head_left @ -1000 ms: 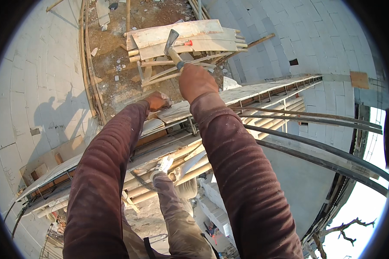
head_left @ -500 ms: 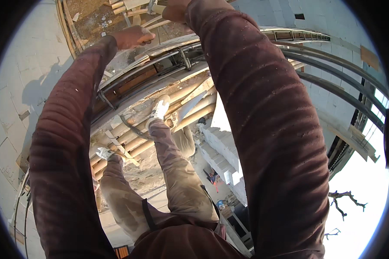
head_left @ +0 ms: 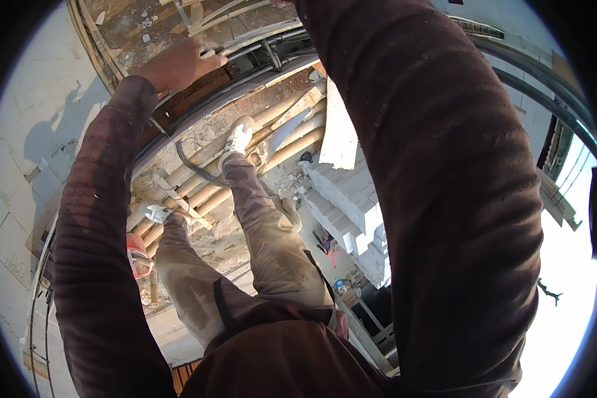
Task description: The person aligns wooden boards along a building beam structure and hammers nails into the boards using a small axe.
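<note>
My left hand is over the dark metal rail and wood edging, its fingers curled together. A small thin piece shows at its fingertips, too small to name. Only a sliver of my right hand shows at the top edge; its fingers and anything in them are out of the picture. Nearest below the hands runs a metal bar with a clamp-like fitting, alongside a long wooden board. My two feet, in white shoes, stand on round wooden poles.
White blocks are stacked low on the right. A red hard hat is at the lower left, beside my leg. Block walls rise on the left, and dark pipes curve along the right. Wooden strips lie at the top.
My left hand has come nearer and to the left, over the rail. My right hand, which held a light-coloured handle-like piece, has moved up, almost out of the picture. A red hard hat now shows more fully.
</note>
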A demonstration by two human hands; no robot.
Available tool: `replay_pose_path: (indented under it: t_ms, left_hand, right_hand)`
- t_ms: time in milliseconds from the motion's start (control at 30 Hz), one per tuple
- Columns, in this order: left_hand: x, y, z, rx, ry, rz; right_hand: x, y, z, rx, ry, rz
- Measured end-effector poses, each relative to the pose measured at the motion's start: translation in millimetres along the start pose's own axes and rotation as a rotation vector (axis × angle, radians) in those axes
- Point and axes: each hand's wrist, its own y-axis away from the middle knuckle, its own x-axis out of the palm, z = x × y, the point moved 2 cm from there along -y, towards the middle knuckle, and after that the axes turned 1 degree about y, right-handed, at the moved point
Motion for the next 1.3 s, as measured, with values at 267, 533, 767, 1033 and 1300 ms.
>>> replay_pose_path:
  t_ms: [267,533,767,1033,1300]
  left_hand:
    - [6,14,-16,0.149,0.017,-0.258]
    - [14,14,-14,0.133,-0.061,-0.283]
    - [18,21,-26,0.041,-0.072,-0.321]
    - [17,26,-37,0.059,0.002,-0.472]
    - [13,24,-36,0.064,-0.054,-0.393]
  right_hand:
    - [9,-31,6,-0.059,0.195,0.068]
    - [15,-41,6,-0.17,0.369,-0.044]
    - [-7,-31,11,-0.093,0.204,-0.047]
    - [-10,-13,9,-0.041,0.127,-0.028]
    - [-11,5,13,0.001,0.1,0.011]
